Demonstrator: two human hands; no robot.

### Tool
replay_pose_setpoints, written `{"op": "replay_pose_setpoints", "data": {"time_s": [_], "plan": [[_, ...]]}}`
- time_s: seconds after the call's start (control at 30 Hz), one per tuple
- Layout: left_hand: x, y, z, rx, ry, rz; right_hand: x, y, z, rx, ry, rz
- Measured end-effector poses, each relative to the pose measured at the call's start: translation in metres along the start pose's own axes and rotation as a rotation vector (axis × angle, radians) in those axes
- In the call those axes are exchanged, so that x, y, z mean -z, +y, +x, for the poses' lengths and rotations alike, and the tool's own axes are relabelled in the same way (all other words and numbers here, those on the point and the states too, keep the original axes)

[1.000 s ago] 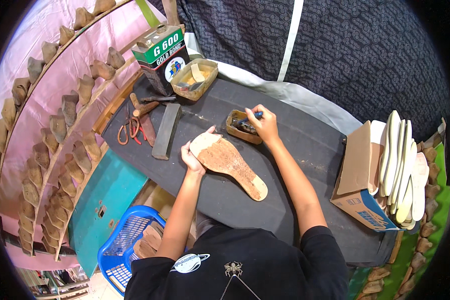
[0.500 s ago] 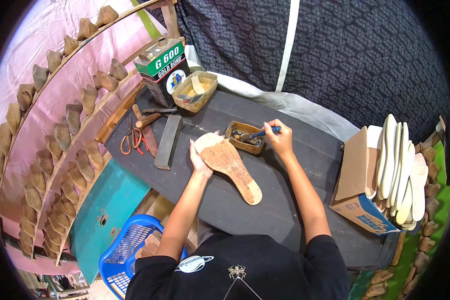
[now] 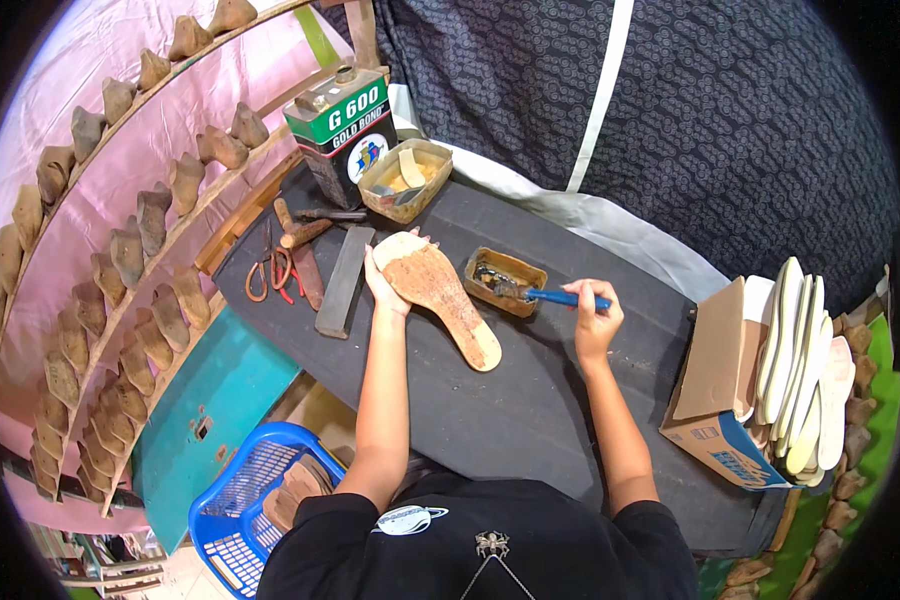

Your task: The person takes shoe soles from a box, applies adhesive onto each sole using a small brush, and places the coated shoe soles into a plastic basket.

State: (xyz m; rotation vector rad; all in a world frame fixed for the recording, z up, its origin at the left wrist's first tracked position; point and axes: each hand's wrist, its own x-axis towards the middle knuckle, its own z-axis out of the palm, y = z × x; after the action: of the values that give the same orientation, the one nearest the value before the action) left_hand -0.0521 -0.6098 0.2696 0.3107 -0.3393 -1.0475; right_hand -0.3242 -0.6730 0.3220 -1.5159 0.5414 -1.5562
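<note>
A sole-shaped insole point(image 3: 436, 292) lies across my left hand point(image 3: 386, 284). That hand grips it by its wide end, with fingertips showing past the far edge. Most of its face is rough brown; both ends are paler. My right hand point(image 3: 596, 315) is closed round the blue handle of a brush point(image 3: 560, 297). The brush slants down to the left, its bristle end inside a small brown tub point(image 3: 538, 276). Dark residue coats the inside of the tub, and the bristles are hard to make out against it.
Left on the dark table point(image 3: 510, 430) are a grey block point(image 3: 345, 285), a hammer point(image 3: 305, 234) and scissors point(image 3: 261, 270). Behind stand a green-and-black can point(image 3: 342, 130) and a larger tub point(image 3: 372, 202). A carton point(image 3: 705, 360) of pale soles point(image 3: 795, 350) stands right; a blue basket point(image 3: 220, 520) sits lower left.
My left hand has carried the insole left and farther away. My right hand has drawn back to the right and nearer, the brush handle now lower. The whole view has shifted slightly.
</note>
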Motion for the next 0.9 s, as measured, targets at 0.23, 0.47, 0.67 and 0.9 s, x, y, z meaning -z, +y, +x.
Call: {"op": "replay_pose_setpoints", "data": {"time_s": [0.23, 0.47, 0.67, 0.9], "plan": [[-0.001, 0.004, 0.002, 0.023, 0.004, 0.042, -0.006, -0.014, -0.026, 0.137, -0.213, -0.057], [0.002, 0.002, 0.001, 0.024, 0.088, 0.017, -0.017, -0.018, -0.035, 0.389, -0.419, -0.210], [0.002, 0.003, 0.002, 0.048, 0.043, 0.022, -0.007, -0.025, -0.032, 0.461, -0.453, -0.260], [0.000, 0.000, 0.001, 0.050, 0.039, 0.028, -0.019, -0.025, -0.029, 0.434, -0.383, -0.246]]}}
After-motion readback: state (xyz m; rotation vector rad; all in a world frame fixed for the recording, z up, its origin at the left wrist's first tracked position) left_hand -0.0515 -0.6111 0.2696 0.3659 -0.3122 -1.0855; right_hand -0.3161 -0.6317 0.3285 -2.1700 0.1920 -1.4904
